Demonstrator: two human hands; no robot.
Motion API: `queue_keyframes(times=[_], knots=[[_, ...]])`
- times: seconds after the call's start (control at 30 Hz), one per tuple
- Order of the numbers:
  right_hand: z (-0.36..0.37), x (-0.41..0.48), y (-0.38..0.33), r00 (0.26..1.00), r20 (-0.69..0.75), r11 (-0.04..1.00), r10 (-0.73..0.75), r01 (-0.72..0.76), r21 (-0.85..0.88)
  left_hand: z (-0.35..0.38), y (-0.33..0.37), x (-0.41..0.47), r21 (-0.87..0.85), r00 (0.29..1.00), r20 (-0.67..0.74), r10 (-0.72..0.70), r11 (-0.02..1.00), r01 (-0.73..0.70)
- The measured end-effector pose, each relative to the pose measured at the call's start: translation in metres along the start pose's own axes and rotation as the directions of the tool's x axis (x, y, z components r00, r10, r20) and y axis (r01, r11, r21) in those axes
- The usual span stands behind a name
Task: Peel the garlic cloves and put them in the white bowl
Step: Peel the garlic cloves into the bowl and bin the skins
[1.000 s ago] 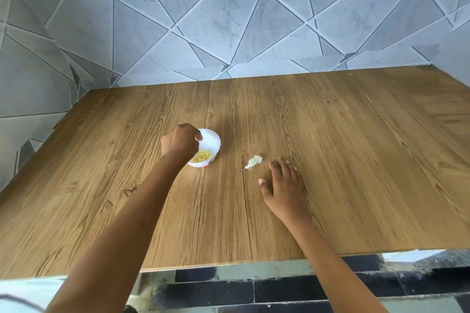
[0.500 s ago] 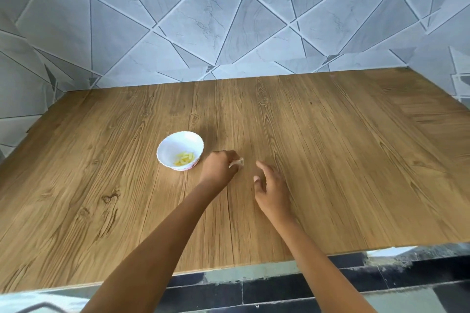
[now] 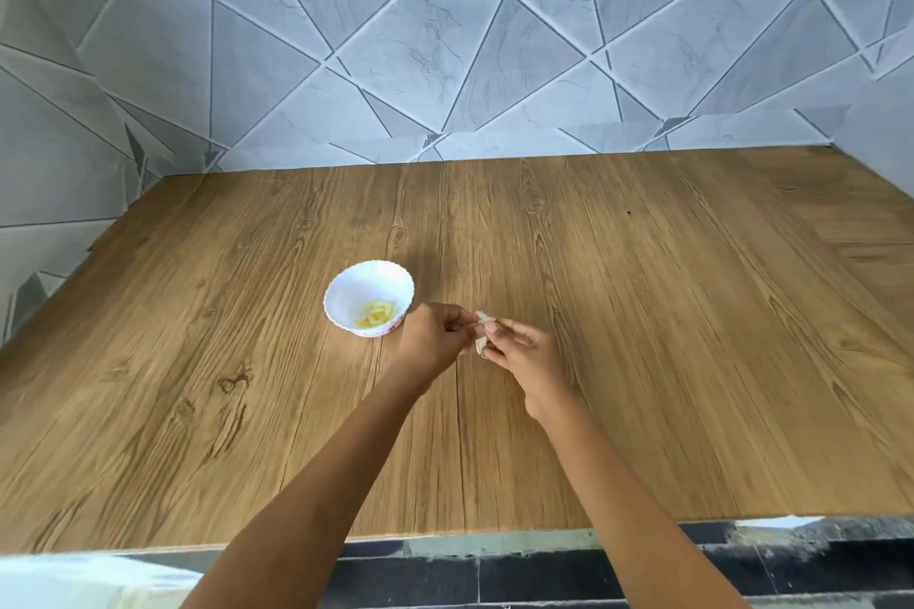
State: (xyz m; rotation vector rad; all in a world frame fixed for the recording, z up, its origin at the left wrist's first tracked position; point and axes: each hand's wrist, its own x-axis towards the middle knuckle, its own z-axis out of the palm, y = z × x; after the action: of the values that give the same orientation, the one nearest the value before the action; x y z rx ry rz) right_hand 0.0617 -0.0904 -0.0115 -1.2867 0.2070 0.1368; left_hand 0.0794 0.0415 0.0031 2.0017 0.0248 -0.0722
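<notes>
Home kitchen: tiled wall [image 3: 445,40], wooden counter [image 3: 643,312].

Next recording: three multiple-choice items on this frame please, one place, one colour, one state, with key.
1. Where is the white bowl relative to the left hand? A) to its left B) to its right C) beneath it
2. What colour are the peeled pieces in the bowl? A) green B) pale yellow C) red
3. How is the garlic clove held? A) lying in the bowl B) by one hand alone C) pinched between both hands
Key: A, bowl sits left of the knuckles; B, yellowish bits inside; C, left hand and right hand both pinch it.
</notes>
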Motion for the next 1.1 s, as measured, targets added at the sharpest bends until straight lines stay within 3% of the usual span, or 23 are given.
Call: queue_keyframes(times=[0.27,0.37,0.5,0.6,0.67,0.8,0.9,0.97,1.03,1.1], knots=[[0.003,0.007,0.003,0.997,-0.067,0.999,0.027,-0.028,-0.025,0.007,0.004,0.0,0.287,0.996,-0.066,0.067,0.957,-0.045],[0.005,0.009,0.005,0.996,-0.084,0.998,0.035,-0.038,-0.042,0.004,0.007,-0.001,0.321,0.99,-0.107,0.093,0.945,-0.054],[0.003,0.011,0.005,0.995,-0.083,0.996,0.057,-0.063,-0.062,0.0,0.008,0.0,0.256,0.994,-0.076,0.077,0.965,-0.055],[-0.001,0.014,0.002,0.993,-0.093,0.993,0.072,-0.08,-0.089,-0.007,0.009,-0.001,0.037,0.998,-0.049,-0.048,0.998,0.049],[-0.005,0.016,0.0,0.996,-0.087,0.973,-0.006,-0.015,-0.232,-0.012,0.007,-0.001,-0.067,0.994,0.004,-0.11,0.992,0.11],[-0.006,0.019,0.0,0.964,0.01,0.723,-0.265,0.206,-0.66,-0.014,0.004,-0.004,-0.165,0.985,0.037,-0.17,0.971,0.173],[-0.007,0.019,0.003,0.942,0.045,0.573,-0.333,0.24,-0.784,-0.014,0.003,-0.005,-0.221,0.976,0.046,-0.214,0.95,0.219],[-0.007,0.014,0.004,0.884,0.036,0.509,-0.466,0.301,-0.807,-0.014,0.002,-0.005,-0.267,0.972,0.059,-0.229,0.934,0.237],[-0.007,0.007,0.005,0.843,0.014,0.563,-0.538,0.373,-0.737,-0.013,0.003,-0.007,-0.309,0.97,0.068,-0.232,0.92,0.241],[-0.004,0.002,0.004,0.927,0.002,0.772,-0.374,0.313,-0.554,-0.012,0.004,-0.009,-0.315,0.972,0.071,-0.224,0.92,0.235]])
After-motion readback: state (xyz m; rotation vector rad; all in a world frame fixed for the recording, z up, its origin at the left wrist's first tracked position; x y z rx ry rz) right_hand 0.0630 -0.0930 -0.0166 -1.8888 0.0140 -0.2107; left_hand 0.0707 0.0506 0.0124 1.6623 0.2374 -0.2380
